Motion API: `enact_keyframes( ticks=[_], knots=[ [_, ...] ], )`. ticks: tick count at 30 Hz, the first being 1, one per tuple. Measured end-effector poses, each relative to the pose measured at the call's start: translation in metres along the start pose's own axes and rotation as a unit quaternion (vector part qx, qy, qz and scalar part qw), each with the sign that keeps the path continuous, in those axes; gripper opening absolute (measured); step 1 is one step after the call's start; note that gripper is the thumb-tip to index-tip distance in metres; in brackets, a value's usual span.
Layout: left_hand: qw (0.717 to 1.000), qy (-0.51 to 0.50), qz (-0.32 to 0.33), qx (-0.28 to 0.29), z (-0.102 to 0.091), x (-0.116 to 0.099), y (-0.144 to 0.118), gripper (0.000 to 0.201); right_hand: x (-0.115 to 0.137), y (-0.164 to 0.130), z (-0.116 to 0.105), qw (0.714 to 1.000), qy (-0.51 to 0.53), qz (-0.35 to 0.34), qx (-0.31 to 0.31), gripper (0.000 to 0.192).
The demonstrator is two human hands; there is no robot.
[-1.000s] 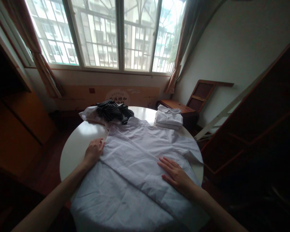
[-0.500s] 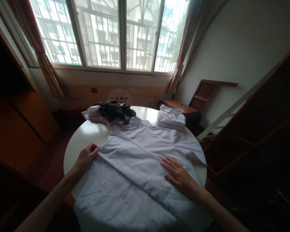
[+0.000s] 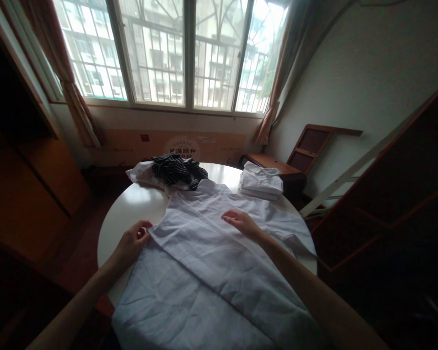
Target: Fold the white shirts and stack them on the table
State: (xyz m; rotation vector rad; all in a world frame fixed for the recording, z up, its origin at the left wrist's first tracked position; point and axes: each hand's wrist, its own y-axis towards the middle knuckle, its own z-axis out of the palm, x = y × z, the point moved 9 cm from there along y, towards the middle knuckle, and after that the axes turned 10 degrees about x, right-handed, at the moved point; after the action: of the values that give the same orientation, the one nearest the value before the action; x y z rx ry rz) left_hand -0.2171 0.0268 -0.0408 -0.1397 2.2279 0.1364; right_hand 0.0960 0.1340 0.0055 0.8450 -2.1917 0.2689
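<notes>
A: How are the hands placed?

B: The folded edge of the white shirt (image 3: 211,253) is pinched by the left hand (image 3: 129,243) at its left side. The right hand (image 3: 241,221) is laid on the cloth nearer the collar, fingers loose and nothing gripped, though the fingertips are hard to make out in the dim light.

A: And the shirt?

B: It is spread over the round tabletop (image 3: 131,206), its hem hanging off the near edge.

A: How is this fold done well?

B: The edge is best kept taut while the cloth is smoothed flat, so no crease is trapped.

A: Beyond that?

B: A striped garment (image 3: 177,170) and a folded white pile (image 3: 261,183) are seen at the far side.
</notes>
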Motion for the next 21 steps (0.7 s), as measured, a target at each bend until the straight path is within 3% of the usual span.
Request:
enact_keyframes(
  ticks=[5, 9, 14, 21],
  knots=[
    [0.995, 0.090, 0.014, -0.039, -0.008, 0.000, 0.000, 0.022, -0.003, 0.108, 0.034, 0.999, 0.027, 0.044, -0.001, 0.021],
    [0.987, 0.152, 0.022, -0.045, -0.008, -0.003, -0.001, 0.015, 0.000, 0.166, 0.064, 0.996, 0.024, 0.087, -0.007, 0.022],
    [0.979, 0.199, 0.020, -0.046, -0.006, -0.006, -0.004, 0.014, 0.007, 0.203, 0.091, 0.996, -0.006, 0.085, -0.013, 0.028],
    [0.961, 0.267, 0.057, -0.050, -0.001, -0.016, -0.007, 0.009, -0.006, 0.215, 0.105, 0.993, 0.028, 0.114, -0.006, 0.019]
  ],
)
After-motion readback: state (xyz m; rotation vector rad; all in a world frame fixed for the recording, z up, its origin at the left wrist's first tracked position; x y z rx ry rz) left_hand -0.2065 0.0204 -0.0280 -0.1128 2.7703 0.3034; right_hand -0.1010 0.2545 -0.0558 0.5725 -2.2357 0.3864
